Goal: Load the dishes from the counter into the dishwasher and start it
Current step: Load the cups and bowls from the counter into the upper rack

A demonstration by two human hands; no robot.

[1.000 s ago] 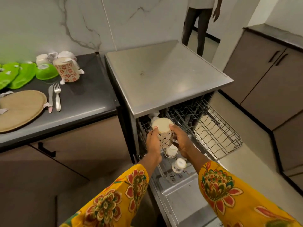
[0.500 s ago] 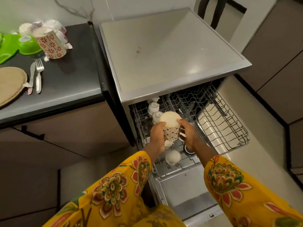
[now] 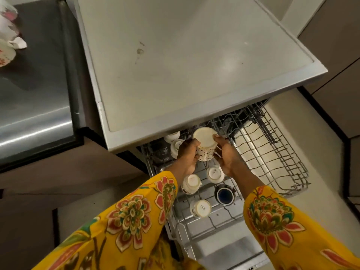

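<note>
Fingers (image 3: 191, 145) of the left hand (image 3: 188, 155) are curled round the left side of a patterned mug (image 3: 205, 146), while the right hand (image 3: 227, 157) is wrapped round its right side, so that the mug is clamped between both hands. The mug is held upside down, its pale base facing up, above the pulled-out wire rack (image 3: 272, 152) of the open dishwasher (image 3: 175, 65), just below the front edge of the machine's flat top. Just beyond the left fingers, two white cups (image 3: 176, 145) are seated in the rack under that edge. Below the hands, nearer the person, two inverted white cups (image 3: 191, 184) are set side by side, the right one just under the right palm. Further toward the person, a dark blue cup (image 3: 225, 194) and another white cup (image 3: 200, 208) are seen in the rack. The right part of the rack, well apart from the right fingers, is seen as bare wire. On the dark desk (image 3: 39, 84) far left of the hands, a red-flowered mug (image 3: 5, 53) is partly cut off by the frame. Yellow floral sleeves (image 3: 132, 217) cover both forearms.
</note>
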